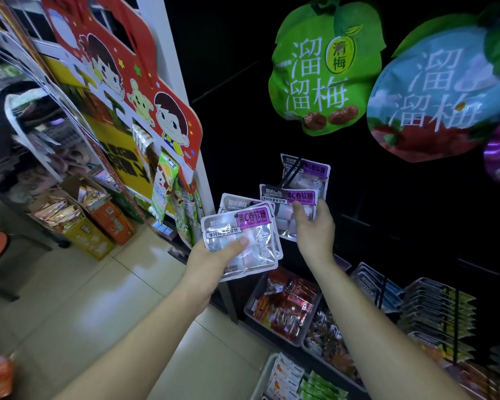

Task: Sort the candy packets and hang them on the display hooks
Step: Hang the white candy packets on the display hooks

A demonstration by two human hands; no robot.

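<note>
The left hand [211, 264] holds a stack of silver-purple candy packets [240, 241], with the thumb pressed on top and the fingers clamped underneath. The right hand [312, 226] pinches a single packet [286, 197] by its lower part. It overlaps the bottom of a hanging packet [311, 171] on the dark display wall, above a grey bin [253, 301].

Silver foil candy packets, each with a purple label at top right. Fanned stack of packets [240, 241] gripped in left hand [211, 264], tilted, thumb across the front. Single packet [289, 197] pinched in right hand [315, 226], upright, overlapping the lower edge of the rear packet [309, 171]. Black display hook [294, 168] crosses the rear packet's top left.
</note>
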